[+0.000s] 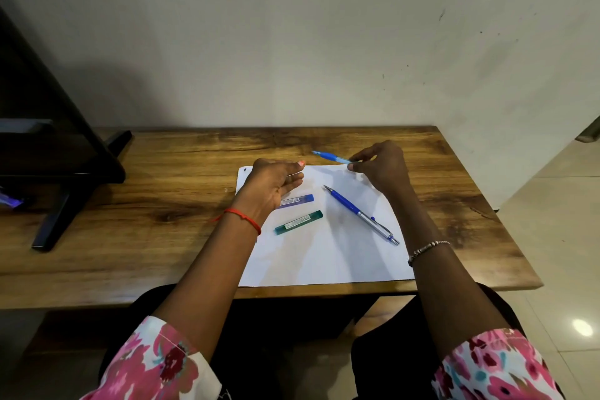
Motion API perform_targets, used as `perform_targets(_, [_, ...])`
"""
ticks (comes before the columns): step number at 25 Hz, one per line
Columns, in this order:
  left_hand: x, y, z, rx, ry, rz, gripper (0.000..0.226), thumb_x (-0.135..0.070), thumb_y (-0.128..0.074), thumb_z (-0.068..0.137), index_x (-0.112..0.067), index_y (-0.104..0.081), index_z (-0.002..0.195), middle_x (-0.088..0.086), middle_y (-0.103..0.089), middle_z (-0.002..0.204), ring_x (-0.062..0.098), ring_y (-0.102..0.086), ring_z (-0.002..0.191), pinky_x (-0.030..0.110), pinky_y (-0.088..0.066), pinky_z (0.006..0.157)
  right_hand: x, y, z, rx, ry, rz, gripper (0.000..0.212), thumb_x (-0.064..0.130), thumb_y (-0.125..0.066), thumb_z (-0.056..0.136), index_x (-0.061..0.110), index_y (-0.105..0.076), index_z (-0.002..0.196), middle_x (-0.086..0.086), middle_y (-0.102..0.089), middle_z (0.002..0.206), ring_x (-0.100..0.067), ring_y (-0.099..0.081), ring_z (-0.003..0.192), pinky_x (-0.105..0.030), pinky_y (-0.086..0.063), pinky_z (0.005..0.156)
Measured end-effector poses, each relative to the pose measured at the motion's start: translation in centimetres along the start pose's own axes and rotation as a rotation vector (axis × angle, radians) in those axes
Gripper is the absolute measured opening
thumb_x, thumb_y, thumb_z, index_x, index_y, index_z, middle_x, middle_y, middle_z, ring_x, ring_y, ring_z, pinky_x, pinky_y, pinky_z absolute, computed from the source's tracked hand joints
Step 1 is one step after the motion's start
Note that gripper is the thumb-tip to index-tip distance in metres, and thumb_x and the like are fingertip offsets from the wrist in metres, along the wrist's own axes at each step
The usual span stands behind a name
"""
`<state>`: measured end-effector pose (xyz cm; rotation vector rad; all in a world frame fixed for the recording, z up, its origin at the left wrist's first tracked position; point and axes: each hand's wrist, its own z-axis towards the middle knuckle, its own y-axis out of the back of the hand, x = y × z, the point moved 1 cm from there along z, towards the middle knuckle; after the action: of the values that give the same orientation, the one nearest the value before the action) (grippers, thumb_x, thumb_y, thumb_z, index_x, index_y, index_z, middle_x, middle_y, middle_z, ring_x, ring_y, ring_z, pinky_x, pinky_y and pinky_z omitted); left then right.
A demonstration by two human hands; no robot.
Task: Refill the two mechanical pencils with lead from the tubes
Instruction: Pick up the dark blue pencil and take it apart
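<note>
My right hand (pixel 381 167) pinches the rear of a light-blue mechanical pencil (pixel 331 157), held just above the far edge of the white paper (pixel 324 256) with its tip pointing left. My left hand (pixel 274 183) hovers over the paper's far left part, palm turned right, fingers apart; a thin pale line shows at its fingertips, too fine to identify. A dark-blue and silver mechanical pencil (pixel 360 214) lies diagonally on the paper. A blue lead tube (pixel 297 200) lies partly under my left hand, and a green lead tube (pixel 298 222) lies just below it.
The paper rests on a wooden table (pixel 162 204) against a pale wall. A black stand (pixel 65 172) occupies the table's left end. The table's right edge drops to a tiled floor (pixel 558 237).
</note>
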<state>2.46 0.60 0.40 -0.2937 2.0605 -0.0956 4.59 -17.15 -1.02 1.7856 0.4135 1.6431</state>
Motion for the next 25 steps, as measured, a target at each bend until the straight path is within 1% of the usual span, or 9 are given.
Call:
perform_targets(2, [0.0,0.1,-0.1,-0.001,0.008,0.025,0.031,-0.001,-0.060,0.084,0.010,-0.056,0.113,0.014,-0.060,0.099,0.023,-0.060,0.089,0.031,-0.049,0.084,0.0,-0.1,-0.2,0.037,-0.049,-0.068,0.021,0.012,-0.077,0.074,0.009,-0.075,0.095,-0.008,-0.069,0.094,-0.023,-0.056,0.099,-0.045,-0.038,0.095])
perform_targets(5, [-0.1,0.3,-0.1,-0.003,0.015,0.032,0.031,-0.001,-0.060,0.084,0.010,-0.055,0.113,0.016,-0.060,0.102,0.024,-0.060,0.092,0.031,-0.050,0.083,0.0,0.3,-0.6,0.101,-0.123,-0.176,0.022,0.014,-0.075,0.076,0.013,-0.075,0.098,-0.008,-0.069,0.100,-0.022,-0.051,0.108,-0.042,-0.030,0.090])
perform_targets(8, [-0.3,0.6,0.0,-0.008,0.016,0.020,0.007,0.000,-0.059,0.085,0.005,-0.059,0.090,0.013,-0.061,0.091,0.021,-0.061,0.078,0.031,-0.050,0.085,0.2,0.6,-0.8,0.139,-0.146,-0.220,0.026,0.012,-0.075,0.075,0.014,-0.074,0.101,-0.008,-0.064,0.091,-0.023,-0.052,0.107,-0.040,-0.026,0.086])
perform_targets(11, [-0.4,0.8,0.2,-0.022,0.011,0.013,0.007,0.001,-0.058,0.086,0.000,-0.055,0.079,0.010,-0.060,0.080,0.018,-0.059,0.071,0.030,-0.050,0.084,0.3,0.6,-0.8,0.151,-0.139,-0.243,0.027,0.010,-0.076,0.074,0.014,-0.075,0.100,-0.008,-0.066,0.095,-0.019,-0.047,0.096,-0.037,-0.024,0.083])
perform_targets(13, [-0.3,0.8,0.3,-0.021,0.006,0.016,0.006,0.001,-0.058,0.086,0.000,-0.054,0.081,0.009,-0.060,0.079,0.017,-0.059,0.070,0.029,-0.049,0.083,0.3,0.6,-0.8,0.164,-0.138,-0.258,0.027,0.011,-0.077,0.073,0.014,-0.074,0.100,-0.007,-0.068,0.103,-0.022,-0.051,0.103,-0.036,-0.025,0.082])
perform_targets(16, [-0.3,0.6,0.1,-0.019,0.012,0.023,0.002,0.000,-0.058,0.086,0.002,-0.057,0.085,0.012,-0.062,0.086,0.018,-0.060,0.072,0.030,-0.050,0.086,0.2,0.6,-0.5,0.190,-0.149,-0.269,0.029,0.013,-0.079,0.072,0.015,-0.074,0.100,-0.007,-0.068,0.099,-0.023,-0.054,0.109,-0.036,-0.031,0.083])
perform_targets(20, [-0.3,0.5,-0.4,-0.026,0.016,0.051,0.028,0.000,-0.057,0.087,0.009,-0.055,0.113,0.020,-0.062,0.113,0.023,-0.061,0.087,0.030,-0.050,0.083,-0.1,0.5,-0.1,0.197,-0.115,-0.207,0.030,0.015,-0.083,0.066,0.014,-0.076,0.095,-0.009,-0.071,0.098,-0.023,-0.057,0.102,-0.045,-0.040,0.095])
perform_targets(22, [-0.4,0.4,-0.6,-0.023,0.020,0.056,0.030,0.000,-0.057,0.087,0.009,-0.055,0.115,0.021,-0.061,0.118,0.024,-0.059,0.092,0.030,-0.050,0.084,-0.2,0.5,-0.2,0.194,-0.091,-0.152,0.030,0.018,-0.084,0.065,0.013,-0.076,0.093,-0.011,-0.072,0.098,-0.022,-0.057,0.099,-0.045,-0.039,0.095])
perform_targets(25, [-0.4,0.1,-0.8,-0.017,0.021,0.071,0.028,-0.001,-0.057,0.087,0.008,-0.055,0.114,0.021,-0.061,0.119,0.023,-0.059,0.093,0.030,-0.050,0.085,0.0,0.5,-0.2,0.186,-0.052,-0.108,0.030,0.022,-0.084,0.064,0.013,-0.076,0.092,-0.011,-0.072,0.095,-0.025,-0.059,0.103,-0.048,-0.040,0.100])
